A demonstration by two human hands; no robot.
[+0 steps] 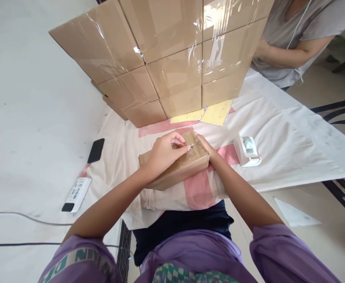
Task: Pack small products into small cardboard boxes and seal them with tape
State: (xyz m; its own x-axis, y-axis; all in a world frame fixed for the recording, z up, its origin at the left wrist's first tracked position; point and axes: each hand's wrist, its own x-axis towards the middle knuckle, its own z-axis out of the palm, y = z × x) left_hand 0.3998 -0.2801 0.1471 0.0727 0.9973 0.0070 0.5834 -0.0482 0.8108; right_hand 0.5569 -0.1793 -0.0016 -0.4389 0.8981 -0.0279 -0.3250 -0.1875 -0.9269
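Note:
A small brown cardboard box point(179, 173) with glossy tape over its surface lies on the cloth-covered table in front of me. My left hand point(168, 151) rests over its top, thumb and fingers pinched together near the right end. At those fingertips a thin, shiny bit of clear tape point(194, 146) shows, partly covered by the fingers. Holding the box at its far right end is my right hand point(206, 147), its fingers mostly hidden behind the box. To the right of it stands a white tape dispenser point(247, 151).
Joined, taped cardboard boxes point(175, 67) form a tall wall behind the box. Yellow patterned papers point(218, 113) lie at its foot. At left are a black phone point(96, 151) and a white power strip point(77, 192) with cables. Another person point(298, 47) is at the upper right.

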